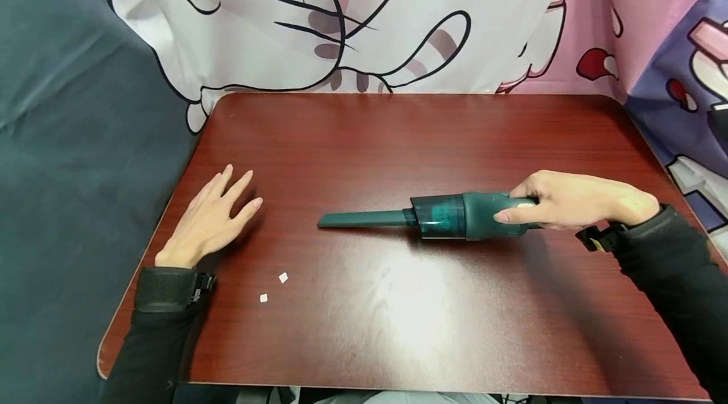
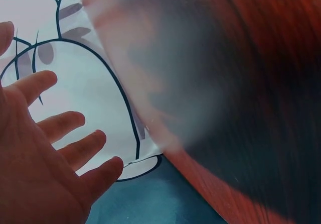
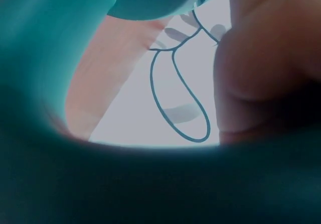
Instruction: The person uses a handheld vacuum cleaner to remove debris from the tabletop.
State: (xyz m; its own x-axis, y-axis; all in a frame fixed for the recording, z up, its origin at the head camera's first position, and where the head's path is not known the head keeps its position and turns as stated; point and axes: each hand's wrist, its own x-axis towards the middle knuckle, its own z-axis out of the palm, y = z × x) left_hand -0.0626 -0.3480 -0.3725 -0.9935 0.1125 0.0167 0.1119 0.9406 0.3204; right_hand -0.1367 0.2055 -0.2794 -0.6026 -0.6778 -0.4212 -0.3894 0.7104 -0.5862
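Note:
My right hand grips the rear handle of a dark green handheld vacuum cleaner, with the thumb on its near side. The vacuum has a see-through teal chamber and a long flat nozzle pointing left. In the right wrist view, its green handle fills the near part and curled fingers show at the right. At the table's left side is my left hand, fingers spread and holding nothing. Two small white square bits lie to the right of the left wrist.
The reddish-brown wooden table has rounded corners and a glare patch near its front middle. A white and pink cartoon-print cloth hangs along the back edge. Dark green-grey fabric lies to the left.

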